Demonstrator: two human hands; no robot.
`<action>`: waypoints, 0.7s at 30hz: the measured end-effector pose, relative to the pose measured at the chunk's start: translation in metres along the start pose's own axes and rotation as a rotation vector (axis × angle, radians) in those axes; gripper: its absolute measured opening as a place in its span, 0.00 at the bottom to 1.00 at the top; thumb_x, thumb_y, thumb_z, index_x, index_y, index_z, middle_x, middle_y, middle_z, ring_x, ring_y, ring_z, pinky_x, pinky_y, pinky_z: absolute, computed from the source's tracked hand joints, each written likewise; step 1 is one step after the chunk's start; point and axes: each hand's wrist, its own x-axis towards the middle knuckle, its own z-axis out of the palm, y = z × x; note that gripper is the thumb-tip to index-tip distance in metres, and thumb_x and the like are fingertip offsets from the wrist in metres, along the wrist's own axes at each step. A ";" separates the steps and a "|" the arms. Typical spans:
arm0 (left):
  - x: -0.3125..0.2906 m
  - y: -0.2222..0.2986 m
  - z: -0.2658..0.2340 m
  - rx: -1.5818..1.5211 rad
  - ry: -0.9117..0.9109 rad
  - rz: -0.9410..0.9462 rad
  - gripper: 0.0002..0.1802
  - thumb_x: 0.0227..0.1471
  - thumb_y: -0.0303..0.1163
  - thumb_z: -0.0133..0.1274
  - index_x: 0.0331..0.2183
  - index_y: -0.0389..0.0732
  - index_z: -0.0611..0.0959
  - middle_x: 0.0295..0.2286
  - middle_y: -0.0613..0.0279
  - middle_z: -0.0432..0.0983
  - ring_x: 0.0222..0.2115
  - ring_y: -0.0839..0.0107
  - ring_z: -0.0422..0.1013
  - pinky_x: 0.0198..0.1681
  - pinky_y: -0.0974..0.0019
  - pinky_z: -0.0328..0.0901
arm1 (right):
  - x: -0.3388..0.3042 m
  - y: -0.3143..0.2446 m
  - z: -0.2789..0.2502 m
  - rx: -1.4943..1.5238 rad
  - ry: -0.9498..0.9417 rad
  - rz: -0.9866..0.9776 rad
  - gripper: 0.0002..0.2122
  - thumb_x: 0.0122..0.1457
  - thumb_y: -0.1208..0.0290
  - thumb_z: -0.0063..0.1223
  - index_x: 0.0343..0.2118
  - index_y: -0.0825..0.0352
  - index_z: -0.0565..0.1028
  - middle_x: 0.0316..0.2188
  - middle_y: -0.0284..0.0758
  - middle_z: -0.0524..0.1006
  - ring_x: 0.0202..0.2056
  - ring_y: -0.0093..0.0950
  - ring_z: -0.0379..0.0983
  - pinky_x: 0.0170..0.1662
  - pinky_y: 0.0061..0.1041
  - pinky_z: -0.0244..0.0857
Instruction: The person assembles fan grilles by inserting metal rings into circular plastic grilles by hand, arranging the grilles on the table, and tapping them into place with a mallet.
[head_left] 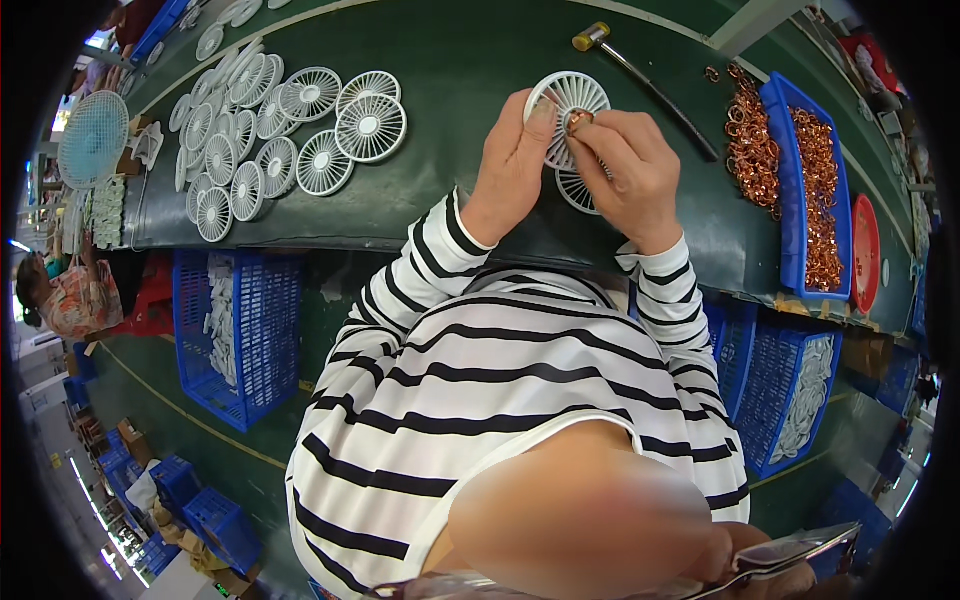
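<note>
- Green worktop (450, 50) stretched across the scene, its near edge close to the person's striped shirt (500, 350).
- Over its near middle, a white spoked wheel (568, 90) was held at a tilt in front of the person.
- Left hand (510, 165): it gripped the wheel's left rim, with the thumb lying over the front face.
- Right hand (635, 170): its fingertips pinched a copper-coloured ring (578, 120) against the wheel's middle; whether the ring was seated there could not be told.
- If that pinch loosened or met the hub crookedly, the small ring could slip off or sit askew; too hard a push on a poorly backed wheel might bend its thin spokes.
- Just below the held wheel, a second wheel (576, 192) showed partly, mostly hidden; the held one could knock it if lowered carelessly.
- Farther right, a hammer (655, 92) lay slanted, its yellow head at the far end; a sweep of the right arm might catch its handle.
- Beyond it, loose copper rings (752, 150) were heaped beside a blue tray (792, 230) of more rings, with a red tray (866, 240) to its right.
- Off left, white wheels (270, 125) overlapped in a loose heap, where a nudge could set some sliding.
</note>
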 end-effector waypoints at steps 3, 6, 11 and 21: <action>-0.001 -0.005 -0.003 0.139 0.006 0.073 0.19 0.63 0.39 0.42 0.48 0.35 0.71 0.36 0.59 0.75 0.35 0.75 0.70 0.38 0.71 0.66 | 0.001 -0.002 0.001 -0.009 -0.107 0.042 0.08 0.47 0.79 0.60 0.31 0.66 0.76 0.30 0.35 0.76 0.31 0.34 0.73 0.32 0.29 0.67; -0.003 -0.004 -0.003 0.241 -0.017 0.079 0.19 0.62 0.37 0.43 0.50 0.35 0.69 0.38 0.55 0.75 0.37 0.72 0.71 0.39 0.68 0.67 | 0.001 -0.005 0.000 -0.030 -0.211 0.106 0.05 0.48 0.77 0.58 0.29 0.65 0.74 0.29 0.32 0.75 0.31 0.33 0.72 0.32 0.30 0.65; 0.001 -0.006 -0.007 0.087 -0.106 -0.081 0.20 0.61 0.35 0.45 0.51 0.36 0.68 0.38 0.60 0.74 0.36 0.75 0.71 0.35 0.72 0.67 | -0.005 -0.009 0.003 -0.128 -0.044 0.159 0.06 0.48 0.72 0.60 0.30 0.62 0.76 0.31 0.28 0.75 0.34 0.31 0.71 0.38 0.32 0.60; -0.017 0.036 -0.022 -0.331 -0.497 -0.483 0.26 0.60 0.37 0.48 0.56 0.35 0.64 0.44 0.60 0.70 0.44 0.76 0.68 0.47 0.71 0.65 | -0.001 -0.016 -0.049 0.166 -0.303 -0.012 0.10 0.51 0.67 0.60 0.38 0.57 0.81 0.49 0.31 0.75 0.49 0.35 0.68 0.51 0.32 0.56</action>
